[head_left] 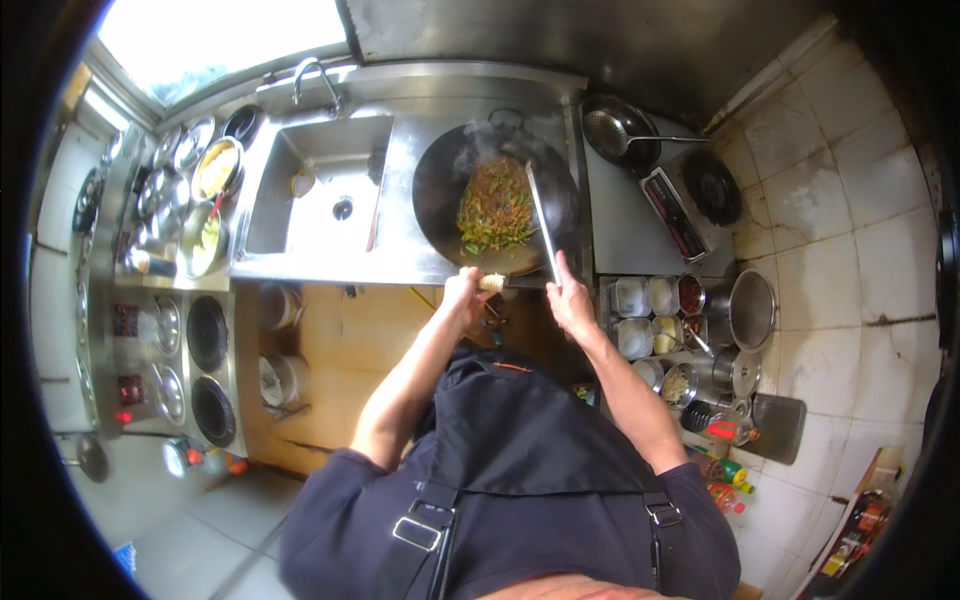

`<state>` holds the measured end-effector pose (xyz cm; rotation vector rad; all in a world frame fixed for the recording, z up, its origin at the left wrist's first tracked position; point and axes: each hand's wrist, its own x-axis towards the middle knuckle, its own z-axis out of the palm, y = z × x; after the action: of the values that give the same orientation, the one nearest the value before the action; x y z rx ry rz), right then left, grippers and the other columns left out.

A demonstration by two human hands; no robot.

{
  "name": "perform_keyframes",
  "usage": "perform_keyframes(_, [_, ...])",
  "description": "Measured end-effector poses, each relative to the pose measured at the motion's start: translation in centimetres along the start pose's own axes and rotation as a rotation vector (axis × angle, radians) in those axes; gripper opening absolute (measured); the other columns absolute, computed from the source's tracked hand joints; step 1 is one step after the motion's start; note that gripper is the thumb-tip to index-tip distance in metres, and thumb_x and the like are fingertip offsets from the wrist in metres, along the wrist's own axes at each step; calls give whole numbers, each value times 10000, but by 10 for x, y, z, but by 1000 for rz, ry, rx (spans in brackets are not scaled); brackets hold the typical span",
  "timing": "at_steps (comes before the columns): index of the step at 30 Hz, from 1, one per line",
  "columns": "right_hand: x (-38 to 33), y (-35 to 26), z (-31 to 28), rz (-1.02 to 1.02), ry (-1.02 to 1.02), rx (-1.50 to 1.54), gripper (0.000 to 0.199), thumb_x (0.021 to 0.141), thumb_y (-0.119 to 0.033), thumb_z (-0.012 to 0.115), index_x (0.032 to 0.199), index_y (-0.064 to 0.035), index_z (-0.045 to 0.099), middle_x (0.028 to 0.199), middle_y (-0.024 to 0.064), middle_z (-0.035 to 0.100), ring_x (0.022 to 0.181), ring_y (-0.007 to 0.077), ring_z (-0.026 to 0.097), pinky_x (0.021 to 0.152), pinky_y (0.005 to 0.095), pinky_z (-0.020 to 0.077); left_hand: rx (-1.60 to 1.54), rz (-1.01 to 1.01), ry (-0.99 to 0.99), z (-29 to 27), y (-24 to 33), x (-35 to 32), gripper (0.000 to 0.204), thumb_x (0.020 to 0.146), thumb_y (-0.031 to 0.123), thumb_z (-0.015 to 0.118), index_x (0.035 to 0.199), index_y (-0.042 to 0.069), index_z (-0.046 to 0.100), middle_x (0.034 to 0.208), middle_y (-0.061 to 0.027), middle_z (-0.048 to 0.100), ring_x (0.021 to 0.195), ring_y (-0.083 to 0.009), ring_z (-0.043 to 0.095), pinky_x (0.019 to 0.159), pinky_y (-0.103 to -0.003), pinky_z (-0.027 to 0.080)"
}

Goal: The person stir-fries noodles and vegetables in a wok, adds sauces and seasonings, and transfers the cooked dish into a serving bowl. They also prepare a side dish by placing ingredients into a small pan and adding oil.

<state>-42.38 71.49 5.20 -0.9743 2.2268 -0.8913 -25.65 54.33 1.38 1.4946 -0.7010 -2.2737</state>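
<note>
Our left hand is clamped on the pale grip at the near rim of the wok, while our right hand, apart from it, closes round the spatula. The food lies mid-wok with steam above its far side; it could scorch if it sits unturned, or spill near us if our left grip slips

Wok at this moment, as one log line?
left hand: on pale handle | right hand: holding metal utensil | wok: steaming, food inside
</note>
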Motion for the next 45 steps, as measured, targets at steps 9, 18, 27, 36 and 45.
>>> perform_keyframes(9, [-22,28,-92,-294,83,-844,679,954,-155,707,1586,-202,464,903,179,683,755,313,713,691,461,604,31,22,32,0,-6,0,167,956,94,621,1087,-3,583,1059,-145,615,980,-289,695,780,-420,667])
perform_keyframes(18, [-81,-9,-110,-45,-309,-91,734,970,-148,620,1646,-161,335,764,191,634,683,332,642,689,459,545,41,-27,41,-3,-21,23,187,975,148,619,1103,14,590,1081,-128,627,971,-256,687,813,-413,637])
perform_keyframes(27, [-72,-25,-88,-201,-101,-421,657,975,-108,647,1594,-141,429,890,269,642,841,473,658,774,536,528,166,-14,59,-3,-25,33,217,964,200,624,1035,-5,622,953,-111,649,769,-207,681,595,-309,600])
perform_keyframes(36, [-31,22,-80,-103,-114,-4,727,1000,-98,629,1655,-132,317,702,135,582,587,250,594,581,421,526,160,57,94,4,-30,38,215,952,153,613,1068,-28,599,994,-149,646,801,-249,697,643,-340,644])
perform_keyframes(45, [-16,6,-14,-187,-74,-171,740,977,-145,631,1650,-183,324,854,289,677,783,402,715,708,512,549,-10,58,-80,-7,-23,13,179,967,119,631,1085,-10,592,1032,-157,651,821,-246,692,693,-348,651])
